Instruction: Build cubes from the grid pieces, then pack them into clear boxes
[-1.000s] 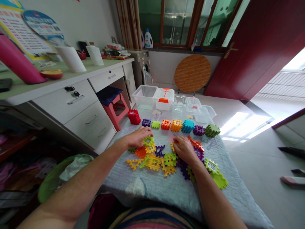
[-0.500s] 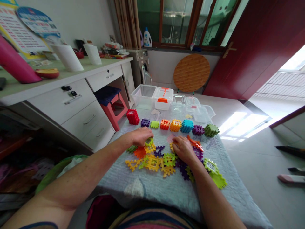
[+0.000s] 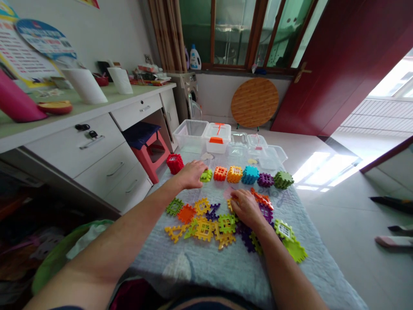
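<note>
Left hand (image 3: 193, 174) at lime squares (image 3: 206, 175), just left of orange stack (image 3: 220, 174) on tabletop (image 3: 226, 275); grip seemingly clamped on them; stacking step, apparently; next calls for squaring edges; right hand (image 3: 247, 206) by yellow piece (image 3: 229, 206), grip hidden, cannot tell

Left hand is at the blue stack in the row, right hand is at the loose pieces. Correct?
Wrong stack: the head view shows the left hand at the lime-green pieces in the row. The right hand is at the loose pieces, as you say.
</note>
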Available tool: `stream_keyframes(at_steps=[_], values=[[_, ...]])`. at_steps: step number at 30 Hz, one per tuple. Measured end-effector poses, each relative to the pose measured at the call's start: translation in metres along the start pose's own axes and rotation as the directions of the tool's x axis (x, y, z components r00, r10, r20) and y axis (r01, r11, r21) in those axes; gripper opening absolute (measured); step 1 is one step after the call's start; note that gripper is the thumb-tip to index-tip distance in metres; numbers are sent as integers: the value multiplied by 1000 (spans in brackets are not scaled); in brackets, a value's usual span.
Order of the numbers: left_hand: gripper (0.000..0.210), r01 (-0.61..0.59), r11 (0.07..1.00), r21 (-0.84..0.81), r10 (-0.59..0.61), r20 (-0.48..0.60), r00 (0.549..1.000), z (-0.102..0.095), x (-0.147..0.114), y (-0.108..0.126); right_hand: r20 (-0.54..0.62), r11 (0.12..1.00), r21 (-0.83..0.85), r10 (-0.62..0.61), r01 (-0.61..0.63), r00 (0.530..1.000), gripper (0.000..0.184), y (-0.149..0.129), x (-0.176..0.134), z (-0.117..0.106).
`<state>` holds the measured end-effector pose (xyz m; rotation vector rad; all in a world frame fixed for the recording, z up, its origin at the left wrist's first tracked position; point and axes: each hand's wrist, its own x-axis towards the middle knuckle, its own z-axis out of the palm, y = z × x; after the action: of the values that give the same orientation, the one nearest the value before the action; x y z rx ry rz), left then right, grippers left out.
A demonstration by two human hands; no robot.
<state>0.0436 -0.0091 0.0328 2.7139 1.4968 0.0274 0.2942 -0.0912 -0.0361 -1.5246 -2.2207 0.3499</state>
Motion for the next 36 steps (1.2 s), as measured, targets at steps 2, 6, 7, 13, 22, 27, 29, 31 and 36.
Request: stream_keyframes(at_steps=[2, 6, 7, 13, 22, 27, 29, 31, 36], values=[[44, 49, 998, 28, -50, 13, 999, -1, 15, 2, 2, 1000, 7, 6, -6, 1000, 15, -1, 0, -1], [45, 102, 991, 85, -111, 98, 989, 2, 37, 5, 0, 1000, 16, 11, -11, 1000, 14, -2, 0, -2], [45, 102, 990, 94, -112, 112, 987, 3, 40, 5, -3, 1000, 20, 9, -9, 1000, 13, -2, 0, -2], [47, 108, 988, 110, -128, 195, 972, 12, 51, 0, -14, 1000, 30, 5, -5, 1000, 13, -1, 0, -1], [49, 83, 995, 55, -95, 265, 959, 18, 57, -4, -1, 999, 28, 16, -16, 1000, 13, -3, -1, -2], [50, 67, 995, 77, -85, 276, 957, 17, 60, -6, 3, 1000, 21, 14, -14, 1000, 14, -4, 0, -3], [50, 58, 994, 88, -80, 277, 958, 17, 60, -6, 8, 1000, 19, 17, -17, 1000, 14, -4, 0, -3], [49, 56, 994, 91, -79, 268, 960, 18, 60, -7, 12, 1000, 19, 21, -22, 1000, 14, -4, -1, -3], [50, 66, 995, 77, -84, 268, 960, 18, 60, -7, 15, 1000, 16, 26, -26, 1000, 13, -3, 0, -2]])
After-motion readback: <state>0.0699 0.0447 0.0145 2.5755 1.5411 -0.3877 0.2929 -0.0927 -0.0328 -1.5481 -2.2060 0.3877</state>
